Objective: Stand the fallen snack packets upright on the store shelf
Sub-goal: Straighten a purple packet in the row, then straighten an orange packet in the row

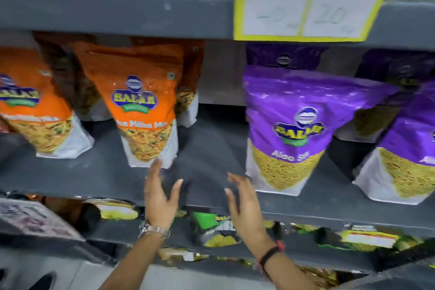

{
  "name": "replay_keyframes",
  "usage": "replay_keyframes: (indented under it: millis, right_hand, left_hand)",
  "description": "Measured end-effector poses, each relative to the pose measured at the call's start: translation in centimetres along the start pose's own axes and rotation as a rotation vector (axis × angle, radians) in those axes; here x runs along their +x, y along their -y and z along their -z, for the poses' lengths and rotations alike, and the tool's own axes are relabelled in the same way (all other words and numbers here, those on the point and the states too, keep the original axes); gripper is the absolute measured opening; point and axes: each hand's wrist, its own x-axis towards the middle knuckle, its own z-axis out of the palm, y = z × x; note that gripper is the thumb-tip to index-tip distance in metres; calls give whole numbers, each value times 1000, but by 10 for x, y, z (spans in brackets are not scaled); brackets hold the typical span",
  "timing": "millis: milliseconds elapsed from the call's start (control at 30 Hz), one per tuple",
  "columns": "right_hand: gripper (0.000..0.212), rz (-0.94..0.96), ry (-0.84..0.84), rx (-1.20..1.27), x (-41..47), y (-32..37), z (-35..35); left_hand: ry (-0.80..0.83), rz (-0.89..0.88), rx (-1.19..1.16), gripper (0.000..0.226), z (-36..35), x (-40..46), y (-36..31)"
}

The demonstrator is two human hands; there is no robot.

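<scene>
packets [143, 106] left on shelf [211, 148] | packets [289, 129] right | gap between | price card [306, 7] above right

left hand [160, 198] raised, fingers spread, empty | right hand [244, 205] raised, fingers spread, empty

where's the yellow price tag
In the head view it hangs upper right on the top shelf edge, directly above the purple packet.

Even, fairly bright light from above leaves glare on the purple packet [303, 101], while blur smears the price tag [306, 9] and edges bow.
</scene>
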Motion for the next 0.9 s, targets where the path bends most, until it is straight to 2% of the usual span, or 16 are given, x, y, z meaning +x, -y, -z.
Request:
replay_keyframes:
  millis: [67, 133, 233, 300, 400, 467, 567, 900]
  right_hand:
    - [36, -120, 91, 50, 21, 8, -36]
    - [52, -231, 178, 85, 45, 18, -77]
    - [80, -281, 243, 113, 72, 29, -115]
    - [89, -241, 248, 183, 88, 37, -134]
    - [79, -207, 228, 174, 98, 41, -144]
    - [73, -221, 215, 96, 99, 42, -147]
    - [70, -250, 229, 26, 95, 38, -144]
    - [69, -284, 151, -88, 51, 36, -131]
  left_hand:
    - [-37, 44, 42, 95, 32, 22, 21]
    - [-14, 93, 107, 95, 64, 52, 50]
    - [189, 179, 145, 102, 85, 89, 84]
    - [320, 201, 137, 108, 90, 111, 100]
    - [472, 164, 148, 104, 82, 134, 106]
    - [535, 99, 200, 93, 74, 140, 105]
    - [500, 49, 279, 78, 67, 137, 106]
    - [524, -74, 218, 80, 77, 107, 106]
